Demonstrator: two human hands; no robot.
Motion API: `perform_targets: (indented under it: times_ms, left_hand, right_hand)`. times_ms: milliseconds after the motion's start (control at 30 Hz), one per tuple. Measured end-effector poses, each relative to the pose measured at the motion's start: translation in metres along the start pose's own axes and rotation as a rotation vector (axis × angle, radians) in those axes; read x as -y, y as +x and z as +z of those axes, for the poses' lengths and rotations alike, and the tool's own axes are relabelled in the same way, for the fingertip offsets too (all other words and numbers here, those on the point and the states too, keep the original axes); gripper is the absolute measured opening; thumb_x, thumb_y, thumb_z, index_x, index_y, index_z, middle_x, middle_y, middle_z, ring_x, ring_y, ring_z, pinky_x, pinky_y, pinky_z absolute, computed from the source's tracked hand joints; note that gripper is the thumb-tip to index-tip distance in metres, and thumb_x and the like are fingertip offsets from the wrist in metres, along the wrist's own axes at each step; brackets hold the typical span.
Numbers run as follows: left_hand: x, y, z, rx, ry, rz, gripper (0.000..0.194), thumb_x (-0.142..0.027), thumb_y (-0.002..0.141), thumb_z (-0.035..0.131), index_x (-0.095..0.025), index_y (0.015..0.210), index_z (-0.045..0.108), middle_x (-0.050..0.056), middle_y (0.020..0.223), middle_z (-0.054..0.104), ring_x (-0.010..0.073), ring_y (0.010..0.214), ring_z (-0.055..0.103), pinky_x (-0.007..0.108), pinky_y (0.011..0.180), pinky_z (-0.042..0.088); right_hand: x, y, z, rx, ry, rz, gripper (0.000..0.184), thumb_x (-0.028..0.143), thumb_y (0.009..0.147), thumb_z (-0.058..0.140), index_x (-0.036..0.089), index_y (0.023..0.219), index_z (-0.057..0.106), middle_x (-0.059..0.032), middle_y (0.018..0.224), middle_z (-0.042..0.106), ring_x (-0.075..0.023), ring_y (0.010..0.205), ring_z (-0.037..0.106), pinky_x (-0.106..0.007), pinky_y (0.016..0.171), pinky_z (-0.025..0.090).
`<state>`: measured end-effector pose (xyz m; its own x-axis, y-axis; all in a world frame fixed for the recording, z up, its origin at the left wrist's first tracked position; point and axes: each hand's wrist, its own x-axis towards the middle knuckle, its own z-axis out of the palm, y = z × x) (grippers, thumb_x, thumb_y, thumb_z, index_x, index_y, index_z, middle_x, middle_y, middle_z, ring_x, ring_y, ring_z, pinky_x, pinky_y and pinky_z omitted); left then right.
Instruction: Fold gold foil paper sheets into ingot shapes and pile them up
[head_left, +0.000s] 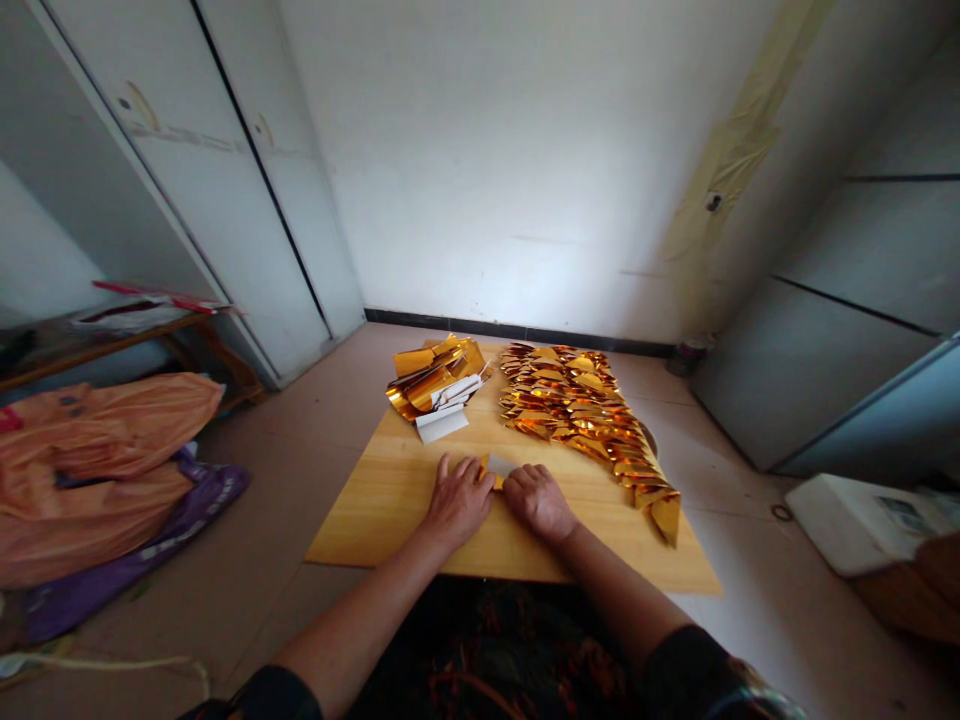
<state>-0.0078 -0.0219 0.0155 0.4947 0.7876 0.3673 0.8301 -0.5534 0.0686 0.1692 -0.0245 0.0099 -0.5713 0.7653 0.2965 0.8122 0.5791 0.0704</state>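
Note:
Between my two hands, low over the wooden board, is a small sheet of gold foil paper [498, 466] with a pale back, partly folded. My left hand [459, 500] grips its left side with thumb and fingers. At its right side, my right hand [538, 502] is closed with the fingers curled on the paper. Just beyond my left hand lies a loose pile of gold foil sheets [435, 372], some with white backs up. To the right, folded gold foil pieces [570, 392] stand in overlapping rows, trailing toward the board's right edge.
The wooden board [375, 520] is in front of my lap. A white wall [480, 200] rises behind it, with cabinets [225, 150] at left. Orange and purple bags [112, 480] lie on the left. A grey fridge-like cabinet [847, 300] and a white box [847, 515] stand at right.

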Motion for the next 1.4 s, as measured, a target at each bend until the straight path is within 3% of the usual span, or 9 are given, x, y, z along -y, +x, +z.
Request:
perform_targets:
  times_ms: [300,467,700,1067,1400]
  left_hand:
    - [0.0,-0.001,0.005,0.029,0.025,-0.031,0.014,-0.021,0.088,0.049,-0.025,0.091,0.062,0.009,0.115,0.061,0.0253,0.114,0.05,0.057,0.104,0.024]
    - [0.001,-0.001,0.005,0.048,0.016,-0.028,0.015,-0.021,0.089,0.047,-0.025,0.09,0.062,0.009,0.115,0.061,0.0254,0.113,0.05,0.058,0.103,0.023]
    - [0.002,-0.002,0.003,0.087,0.034,-0.028,0.018,-0.019,0.089,0.046,-0.025,0.094,0.062,0.01,0.12,0.058,0.0261,0.116,0.048,0.058,0.102,0.025]
    - [0.018,-0.007,0.0,0.208,-0.041,0.069,0.023,-0.026,0.092,0.042,-0.027,0.106,0.06,0.009,0.132,0.049,0.0288,0.125,0.04,0.059,0.102,0.025]
    - [0.02,-0.007,0.001,0.187,-0.043,0.103,0.02,-0.028,0.092,0.044,-0.027,0.104,0.06,0.008,0.131,0.049,0.0265,0.124,0.04,0.055,0.103,0.026]
  right_hand:
    - [-0.001,-0.004,-0.001,-0.02,0.116,0.062,0.014,0.03,0.089,0.053,0.02,0.094,0.062,-0.0047,0.092,0.062,-0.0176,0.086,0.049,-0.029,0.073,0.03]
    - [-0.002,-0.005,0.001,-0.006,0.123,0.063,0.019,0.024,0.092,0.047,0.02,0.08,0.062,-0.0035,0.085,0.061,-0.016,0.081,0.048,-0.028,0.071,0.029]
    - [-0.004,-0.003,0.004,0.011,0.207,0.171,0.016,0.019,0.091,0.048,0.019,0.082,0.061,-0.0039,0.089,0.062,-0.0162,0.085,0.05,-0.027,0.074,0.031]
    - [-0.008,0.017,-0.001,0.132,0.324,0.356,0.017,0.026,0.09,0.049,0.018,0.081,0.061,-0.0033,0.086,0.06,-0.0135,0.081,0.055,-0.023,0.07,0.034]
    - [-0.007,0.023,-0.009,0.191,0.28,0.378,0.018,0.029,0.089,0.051,0.019,0.08,0.063,-0.0014,0.084,0.058,-0.0103,0.071,0.054,-0.021,0.063,0.033]
